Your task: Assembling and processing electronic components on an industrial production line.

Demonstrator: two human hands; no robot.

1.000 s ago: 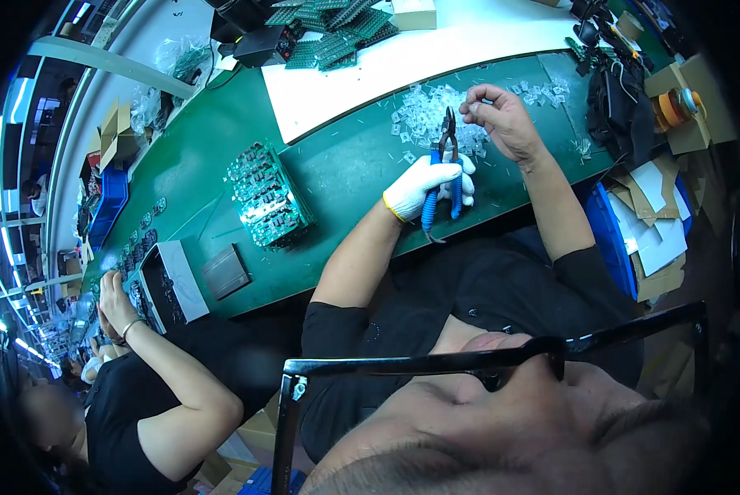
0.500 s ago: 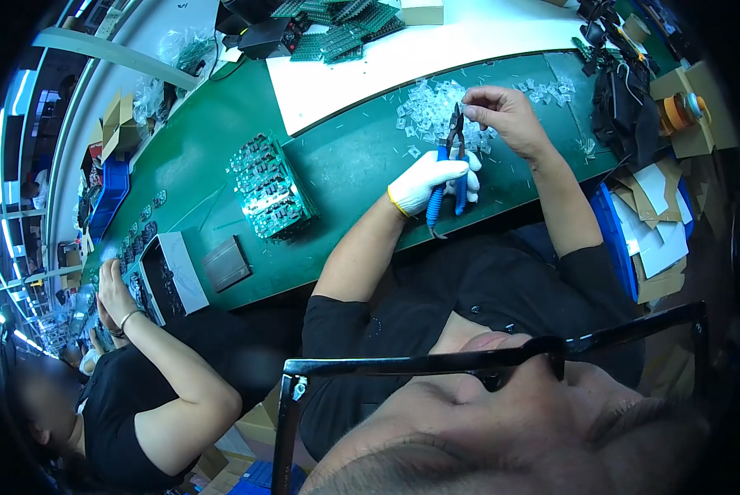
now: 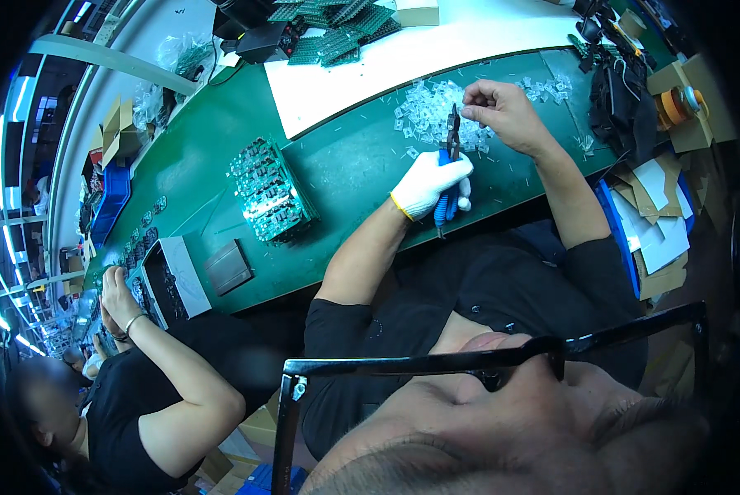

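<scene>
My left hand (image 3: 432,183), in a white glove with a yellow cuff edge, is wrapped round blue-handled cutting pliers (image 3: 450,157). Their dark jaws point away from me and look closed, with the handles squeezed together. To the right of the jaws my bare right hand (image 3: 506,115) has thumb and forefinger pinched; what lies between the fingertips is too small to make out. Just behind both hands spreads a pile of small clear plastic pieces (image 3: 426,111), with bits scattered round it on the green table mat (image 3: 345,157).
A stack of circuit boards (image 3: 271,194) stands left of my hands. Beyond lie a white sheet (image 3: 469,37) and more green boards (image 3: 341,33). A dark flat piece (image 3: 229,266) and a box (image 3: 180,276) sit near a co-worker's hand (image 3: 120,301). At right, a blue bin (image 3: 621,231) holds cardboard.
The plier handles have come together and the jaws have closed. My right fingertips have drawn slightly away from the jaws. The co-worker's hands have shifted a little.
</scene>
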